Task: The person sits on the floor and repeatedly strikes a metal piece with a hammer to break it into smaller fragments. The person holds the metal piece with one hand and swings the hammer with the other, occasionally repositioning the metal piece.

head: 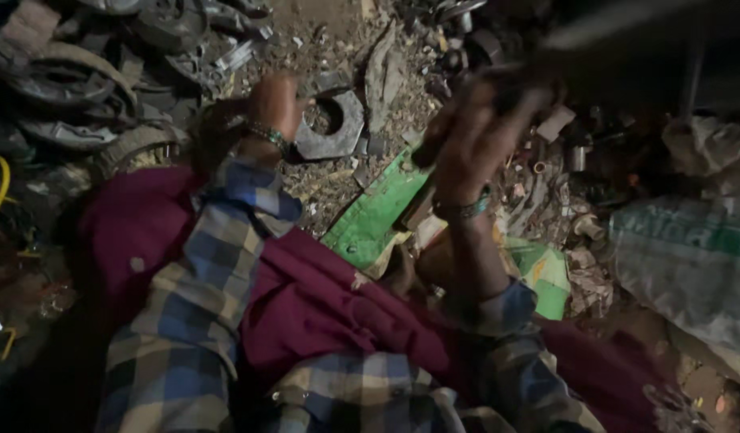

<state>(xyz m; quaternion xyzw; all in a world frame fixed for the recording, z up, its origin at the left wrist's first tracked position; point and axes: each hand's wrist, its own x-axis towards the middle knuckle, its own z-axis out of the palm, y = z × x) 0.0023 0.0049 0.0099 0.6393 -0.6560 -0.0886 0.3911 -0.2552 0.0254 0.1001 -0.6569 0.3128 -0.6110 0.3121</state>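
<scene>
Left hand (272, 103) reaches curved grey metal scrap piece (331, 128) lying on debris; grip unclear. Right hand (474, 136) closed round blurred dark tool (626, 36). Scrap likely heavy, stiff, sharp-edged; grasp outer rim.

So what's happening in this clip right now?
A person in a plaid shirt sits on the ground amid heaps of scrap metal. The left hand reaches toward a grey curved metal piece lying in the debris. The right hand is raised and grips a dark object, too blurred to identify. A green panel lies below the hands, and a woven sack sits at right.
</scene>
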